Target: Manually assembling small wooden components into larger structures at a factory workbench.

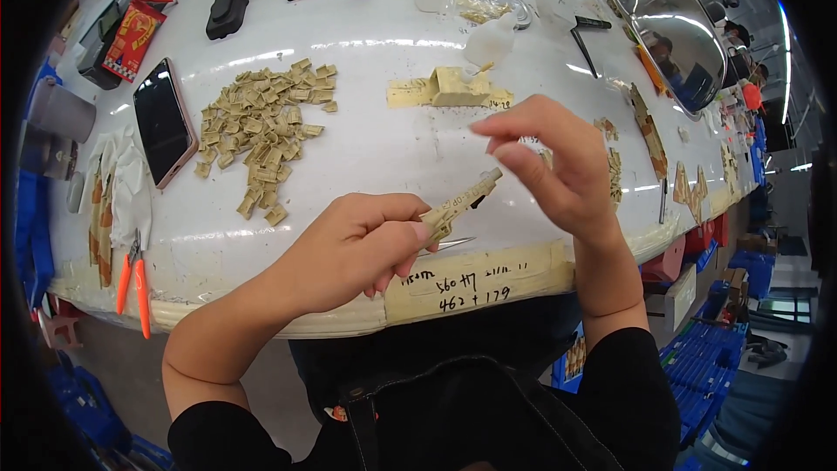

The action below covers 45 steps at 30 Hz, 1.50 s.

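My left hand [370,240] is closed around the rear end of a long, narrow tan plastic part [458,203], which points up and to the right. The part carries raised lettering along its side and a small black piece near its tip. Just beyond that tip, my right hand [562,166] hovers with thumb and forefinger apart and nothing visible between them. Its other fingers are curled and partly hidden. A thin metal tool [453,243] lies on the table beneath the part. To the left spreads a heap of small tan plastic pieces [266,113].
A tan block-shaped holder [458,87] sits on taped table behind my hands. Orange-handled nippers [133,283] and a phone [164,122] lie at the left. A shiny metal tray [667,35] stands at the far right. Camouflage-patterned strips [647,131] lie below it.
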Each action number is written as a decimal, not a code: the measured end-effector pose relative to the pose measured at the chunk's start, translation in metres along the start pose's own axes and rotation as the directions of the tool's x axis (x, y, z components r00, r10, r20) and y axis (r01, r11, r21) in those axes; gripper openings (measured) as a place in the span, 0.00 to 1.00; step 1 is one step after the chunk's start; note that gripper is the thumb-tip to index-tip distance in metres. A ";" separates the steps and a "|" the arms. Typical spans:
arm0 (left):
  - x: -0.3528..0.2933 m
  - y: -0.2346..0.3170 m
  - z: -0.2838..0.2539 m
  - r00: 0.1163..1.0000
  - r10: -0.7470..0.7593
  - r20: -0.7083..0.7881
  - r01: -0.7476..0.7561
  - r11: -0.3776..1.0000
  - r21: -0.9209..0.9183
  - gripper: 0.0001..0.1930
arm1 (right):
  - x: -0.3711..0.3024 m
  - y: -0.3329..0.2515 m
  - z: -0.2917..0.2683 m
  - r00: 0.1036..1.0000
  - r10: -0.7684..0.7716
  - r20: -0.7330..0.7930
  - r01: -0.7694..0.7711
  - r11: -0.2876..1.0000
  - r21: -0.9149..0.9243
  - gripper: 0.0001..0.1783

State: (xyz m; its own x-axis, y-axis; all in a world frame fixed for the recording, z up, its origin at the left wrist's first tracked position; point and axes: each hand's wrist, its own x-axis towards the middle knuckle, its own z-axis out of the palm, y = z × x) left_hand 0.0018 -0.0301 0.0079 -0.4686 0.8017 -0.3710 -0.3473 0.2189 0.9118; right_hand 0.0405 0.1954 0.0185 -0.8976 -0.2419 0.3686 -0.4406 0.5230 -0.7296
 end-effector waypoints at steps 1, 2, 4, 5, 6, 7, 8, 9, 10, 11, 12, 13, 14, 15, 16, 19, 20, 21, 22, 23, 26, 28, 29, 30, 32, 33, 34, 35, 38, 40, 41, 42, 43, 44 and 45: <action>-0.001 0.000 0.001 0.998 0.034 -0.058 -0.029 0.995 0.091 0.12 | 0.003 0.007 -0.003 0.989 0.061 -0.132 -0.056 0.998 0.041 0.07; -0.001 -0.002 0.002 0.998 0.038 -0.056 -0.033 0.995 0.092 0.12 | 0.006 0.013 -0.006 0.957 0.125 -0.260 -0.105 0.991 0.088 0.07; 0.001 -0.010 0.003 0.928 0.342 -0.146 -0.241 0.852 0.464 0.10 | 0.012 0.026 -0.006 0.906 0.191 -0.377 -0.147 0.979 0.143 0.08; 0.003 -0.014 0.004 0.861 0.488 -0.146 -0.298 0.715 0.632 0.10 | 0.015 0.034 -0.004 0.897 0.217 -0.384 -0.203 0.976 0.077 0.07; 0.003 -0.017 0.004 0.777 0.620 -0.114 -0.321 0.545 0.775 0.10 | 0.018 0.040 -0.002 0.887 0.243 -0.392 -0.259 0.966 0.011 0.07; 0.003 -0.019 0.004 0.780 0.613 -0.122 -0.313 0.552 0.773 0.10 | 0.021 0.044 -0.001 0.889 0.249 -0.384 -0.262 0.965 0.018 0.07; 0.004 -0.020 0.004 0.757 0.641 -0.127 -0.286 0.500 0.817 0.09 | 0.024 0.049 0.001 0.898 0.218 -0.382 -0.253 0.967 -0.042 0.07; 0.006 -0.021 0.004 0.733 0.668 -0.129 -0.256 0.446 0.857 0.08 | 0.026 0.053 0.002 0.906 0.187 -0.379 -0.242 0.965 -0.101 0.07; 0.008 -0.021 0.003 0.708 0.694 -0.128 -0.223 0.392 0.893 0.07 | 0.027 0.056 0.003 0.915 0.157 -0.373 -0.230 0.960 -0.161 0.07; 0.009 -0.022 0.004 0.684 0.719 -0.123 -0.187 0.336 0.923 0.08 | 0.026 0.058 0.004 0.923 0.126 -0.365 -0.217 0.951 -0.220 0.07; 0.008 -0.023 0.003 0.686 0.714 -0.137 -0.175 0.345 0.922 0.08 | 0.027 0.057 0.005 0.921 0.096 -0.377 -0.196 0.951 -0.238 0.07; 0.007 -0.023 0.002 0.689 0.712 -0.137 -0.157 0.331 0.931 0.08 | 0.028 0.053 0.003 0.919 0.065 -0.390 -0.176 0.950 -0.257 0.07; 0.007 -0.022 0.002 0.689 0.712 -0.133 -0.146 0.316 0.937 0.09 | 0.026 0.050 0.000 0.922 0.066 -0.382 -0.175 0.951 -0.257 0.07; 0.007 -0.021 0.002 0.689 0.713 -0.128 -0.135 0.301 0.944 0.10 | 0.024 0.047 -0.003 0.894 -0.044 -0.447 -0.089 0.958 -0.272 0.06; 0.007 -0.020 0.002 0.689 0.715 -0.123 -0.126 0.284 0.950 0.12 | 0.022 0.042 -0.004 0.849 -0.152 -0.506 -0.003 0.956 -0.293 0.06; 0.007 -0.022 0.003 0.681 0.721 -0.130 -0.115 0.280 0.953 0.12 | 0.008 0.013 0.002 0.812 -0.078 -0.578 0.019 0.994 -0.108 0.04; 0.007 -0.023 0.002 0.678 0.724 -0.129 -0.111 0.273 0.956 0.12 | 0.003 0.004 0.010 0.858 -0.009 -0.513 0.063 0.994 0.087 0.04; 0.007 -0.024 0.001 0.675 0.726 -0.127 -0.106 0.266 0.958 0.12 | 0.000 -0.001 0.017 0.900 0.044 -0.434 0.089 0.955 0.281 0.05; 0.007 -0.024 0.001 0.676 0.726 -0.126 -0.107 0.266 0.958 0.12 | -0.002 -0.003 0.020 0.933 -0.016 -0.360 0.101 0.971 0.218 0.05; 0.007 -0.024 0.001 0.677 0.725 -0.126 -0.109 0.268 0.957 0.12 | -0.004 -0.004 0.023 0.957 -0.071 -0.280 0.118 0.981 0.155 0.06; 0.007 -0.024 0.001 0.681 0.721 -0.125 -0.113 0.272 0.956 0.12 | -0.005 -0.008 0.030 0.976 -0.043 -0.216 0.085 0.978 0.192 0.07; 0.008 -0.024 0.002 0.682 0.721 -0.125 -0.110 0.269 0.957 0.12 | -0.005 -0.007 0.030 0.976 -0.042 -0.214 0.081 0.981 0.177 0.07; 0.008 -0.024 0.002 0.683 0.720 -0.125 -0.107 0.268 0.958 0.12 | -0.005 -0.007 0.030 0.977 -0.040 -0.211 0.075 0.984 0.162 0.07; 0.008 -0.024 0.002 0.684 0.719 -0.126 -0.104 0.266 0.958 0.12 | -0.005 -0.007 0.030 0.977 -0.038 -0.209 0.070 0.987 0.147 0.07; 0.008 -0.023 0.003 0.685 0.718 -0.128 -0.098 0.265 0.959 0.12 | -0.005 -0.007 0.030 0.978 -0.037 -0.205 0.066 0.989 0.134 0.07; 0.008 -0.023 0.003 0.686 0.716 -0.129 -0.095 0.263 0.960 0.12 | -0.006 -0.008 0.029 0.984 -0.031 -0.177 0.052 0.992 0.117 0.06; 0.008 -0.023 0.003 0.688 0.714 -0.130 -0.091 0.262 0.961 0.11 | -0.007 -0.009 0.027 0.989 -0.024 -0.148 0.039 0.994 0.100 0.06; 0.007 -0.023 0.003 0.690 0.712 -0.131 -0.087 0.261 0.962 0.11 | -0.008 -0.009 0.026 0.993 -0.017 -0.120 0.027 0.996 0.082 0.06; 0.007 -0.023 0.002 0.691 0.710 -0.133 -0.082 0.259 0.962 0.11 | -0.008 -0.010 0.027 0.996 -0.011 -0.094 0.016 0.998 0.061 0.06; 0.007 -0.023 0.002 0.690 0.712 -0.132 -0.080 0.256 0.963 0.11 | -0.009 -0.009 0.028 0.995 -0.015 -0.103 0.021 0.998 0.054 0.06; 0.007 -0.024 0.002 0.690 0.712 -0.131 -0.079 0.254 0.964 0.11 | -0.009 -0.009 0.028 0.994 -0.017 -0.107 0.023 0.998 0.051 0.06; 0.007 -0.024 0.002 0.690 0.711 -0.132 -0.079 0.255 0.964 0.11 | -0.009 -0.009 0.028 0.994 -0.017 -0.107 0.023 0.998 0.051 0.06; 0.007 -0.024 0.002 0.692 0.710 -0.133 -0.076 0.255 0.964 0.11 | -0.008 -0.010 0.029 0.994 -0.016 -0.106 0.021 0.999 0.047 0.06; 0.007 -0.024 0.002 0.694 0.708 -0.134 -0.074 0.254 0.964 0.11 | -0.008 -0.010 0.029 0.994 -0.015 -0.105 0.019 0.999 0.042 0.06; 0.007 -0.024 0.002 0.695 0.706 -0.134 -0.072 0.254 0.965 0.11 | -0.008 -0.010 0.029 0.994 -0.013 -0.105 0.017 0.999 0.037 0.06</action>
State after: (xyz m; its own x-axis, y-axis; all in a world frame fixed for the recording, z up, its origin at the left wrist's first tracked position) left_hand 0.0082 -0.0288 -0.0166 -0.6800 0.6374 0.3624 0.7290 0.5345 0.4276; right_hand 0.0517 0.1685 0.0065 -0.8850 -0.1617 0.4367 -0.4563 0.4882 -0.7440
